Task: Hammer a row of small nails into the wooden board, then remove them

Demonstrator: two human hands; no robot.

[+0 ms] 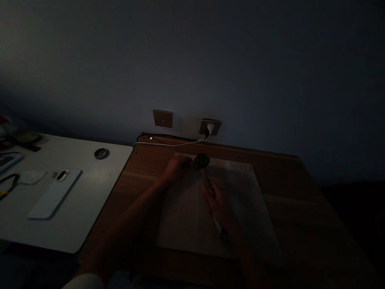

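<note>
In the dim head view, my right hand point(218, 202) is wrapped round the pale handle of a mallet point(201, 161). Its dark, rounded head points away from me, and the handle's lower end passes under my forearm. My left hand point(177, 166) rests at the far left of a pale flat board point(183, 224), fingertips pinched together just left of the mallet head. Whatever those fingers hold, if anything, is lost in the dark. The board lies flat beneath both hands on a wooden table point(291, 216).
To the left is a white table point(90, 192) bearing a phone point(55, 194), a roll of tape point(101, 153) and cables. Behind, the wall holds a socket point(162, 119) and another with a white plug point(210, 127). Its cord point(174, 144) runs left along the wooden table's back edge.
</note>
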